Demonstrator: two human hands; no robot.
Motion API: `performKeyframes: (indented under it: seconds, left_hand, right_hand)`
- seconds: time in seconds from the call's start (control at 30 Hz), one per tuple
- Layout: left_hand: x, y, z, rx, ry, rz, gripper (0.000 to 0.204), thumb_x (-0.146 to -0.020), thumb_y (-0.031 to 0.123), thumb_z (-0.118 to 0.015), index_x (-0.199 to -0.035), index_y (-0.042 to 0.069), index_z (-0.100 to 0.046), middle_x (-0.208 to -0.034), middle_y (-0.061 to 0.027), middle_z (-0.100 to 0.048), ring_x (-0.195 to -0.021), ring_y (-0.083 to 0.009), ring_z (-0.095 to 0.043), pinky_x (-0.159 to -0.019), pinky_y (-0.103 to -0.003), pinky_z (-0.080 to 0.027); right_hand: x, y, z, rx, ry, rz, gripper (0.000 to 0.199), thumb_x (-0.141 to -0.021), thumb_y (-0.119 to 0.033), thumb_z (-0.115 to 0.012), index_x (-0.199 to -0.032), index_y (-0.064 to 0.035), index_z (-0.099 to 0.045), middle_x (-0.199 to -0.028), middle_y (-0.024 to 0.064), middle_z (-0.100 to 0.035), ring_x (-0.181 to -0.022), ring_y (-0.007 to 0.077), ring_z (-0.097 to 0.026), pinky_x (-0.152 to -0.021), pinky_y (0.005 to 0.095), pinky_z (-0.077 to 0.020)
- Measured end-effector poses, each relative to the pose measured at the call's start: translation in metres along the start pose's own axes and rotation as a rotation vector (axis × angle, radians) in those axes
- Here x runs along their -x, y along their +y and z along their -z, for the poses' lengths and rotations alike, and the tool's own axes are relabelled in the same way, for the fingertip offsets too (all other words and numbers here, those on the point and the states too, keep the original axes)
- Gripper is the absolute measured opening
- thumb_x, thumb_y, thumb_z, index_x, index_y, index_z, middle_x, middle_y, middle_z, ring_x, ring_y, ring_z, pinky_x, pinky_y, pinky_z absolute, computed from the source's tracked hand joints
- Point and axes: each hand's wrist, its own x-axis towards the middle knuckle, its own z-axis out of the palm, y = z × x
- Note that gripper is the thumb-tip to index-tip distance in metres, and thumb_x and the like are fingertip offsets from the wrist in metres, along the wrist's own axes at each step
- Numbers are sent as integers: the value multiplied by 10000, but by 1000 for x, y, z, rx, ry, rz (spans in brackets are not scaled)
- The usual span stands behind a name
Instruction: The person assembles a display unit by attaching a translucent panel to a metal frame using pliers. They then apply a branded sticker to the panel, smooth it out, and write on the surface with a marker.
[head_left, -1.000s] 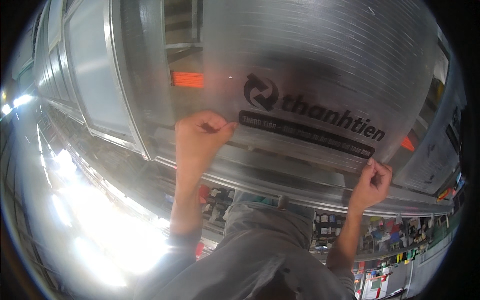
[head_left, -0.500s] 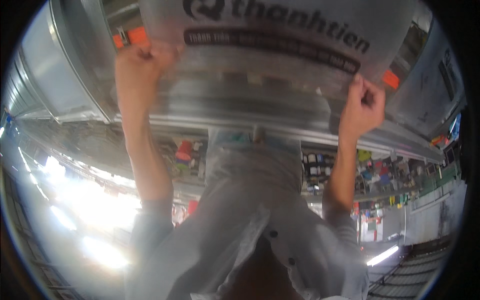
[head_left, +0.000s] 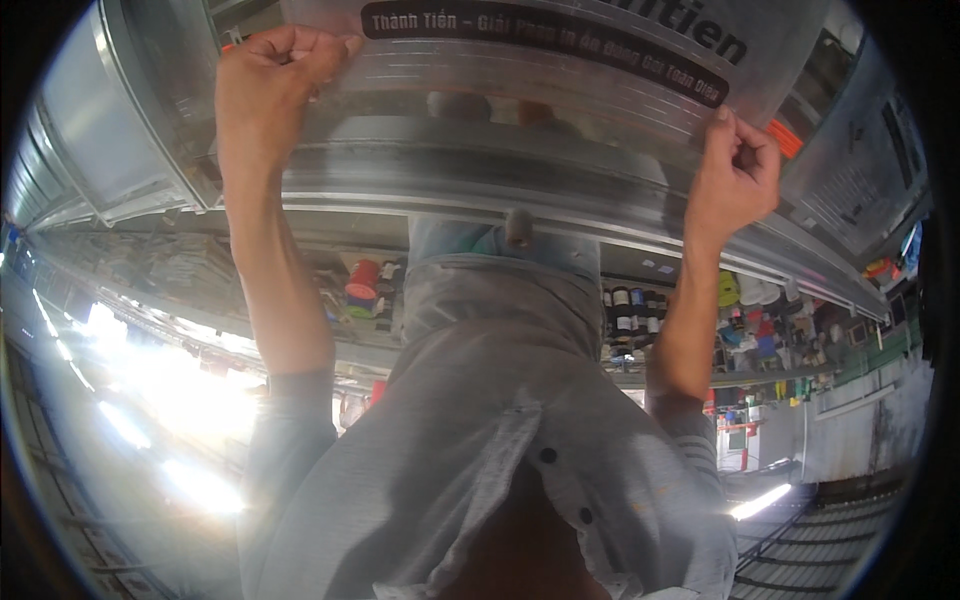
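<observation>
A see-through plastic sheet (head_left: 560,75) with dark printing and a dark printed band stretches between my hands at the top of the view. My left hand (head_left: 265,95) pinches it at the left, fingers curled in. At the right side my right hand (head_left: 738,175) grips the sheet's near corner between thumb and bent forefinger. Under the sheet runs a long grey metal rail (head_left: 480,185), just in front of my body. The far part of the sheet is out of the picture.
A metal-framed panel (head_left: 95,110) stands at the left, and another printed clear sheet (head_left: 860,150) lies at the right. Something orange (head_left: 785,140) sits near my right hand. A small round knob (head_left: 517,228) sticks out by my waist. Dark bottles (head_left: 632,312) and a red container (head_left: 362,280) appear below the rail.
Both hands have moved farther from my body, taking the sheet with them. Its printed band sits higher in the view and looks sharper.
</observation>
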Motion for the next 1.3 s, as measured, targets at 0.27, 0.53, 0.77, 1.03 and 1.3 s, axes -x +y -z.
performKeyframes:
  seconds: [0.27, 0.53, 0.77, 1.03, 1.3]
  left_hand:
    - [-4, -3, 0, 13, 4, -2, 187, -804, 186, -796, -815, 14, -723, -711, 15, -645, -624, -49, -511, -579, -211, -386]
    - [-3, -17, -6, 2, 31, -87, 195, -820, 195, -767, -780, 14, -706, -663, 11, -637, -586, -56, -523, -554, -229, -413]
    - [46, -19, -22, -301, 439, -561, 186, -809, 131, -718, -951, 14, -701, -917, -122, -704, -843, -272, -658, -775, -375, -510]
    - [125, 6, -114, -537, 95, -801, 618, -833, 244, -695, -1362, 8, -479, -1461, -164, -438, -1380, -345, -376, -1116, -588, -279]
    - [121, -10, -117, -647, 115, -706, 782, -861, 365, -663, -1449, -42, -347, -1551, -169, -332, -1451, -337, -279, -1098, -670, -229]
  right_hand:
    - [-1, -4, 2, -19, -17, -42, 110, -835, -39, -746, -834, 19, -653, -751, 5, -614, -644, 44, -510, -591, 191, -432]
    - [-6, -21, 6, 23, -76, -99, 252, -841, -113, -741, -1015, 20, -615, -736, 11, -612, -642, 64, -537, -613, 222, -456]
    - [-10, -13, 16, -307, -217, -246, 254, -878, -81, -692, -1072, 24, -565, -750, 32, -595, -576, 82, -555, -514, 231, -446]
    - [-15, -4, 19, -543, -260, -288, 232, -910, -78, -655, -1088, 22, -543, -827, 61, -613, -597, 100, -581, -479, 226, -426]
    - [-15, 1, 15, -603, -230, -292, 208, -897, -45, -641, -1068, 38, -555, -806, 79, -623, -568, 107, -580, -463, 229, -432]
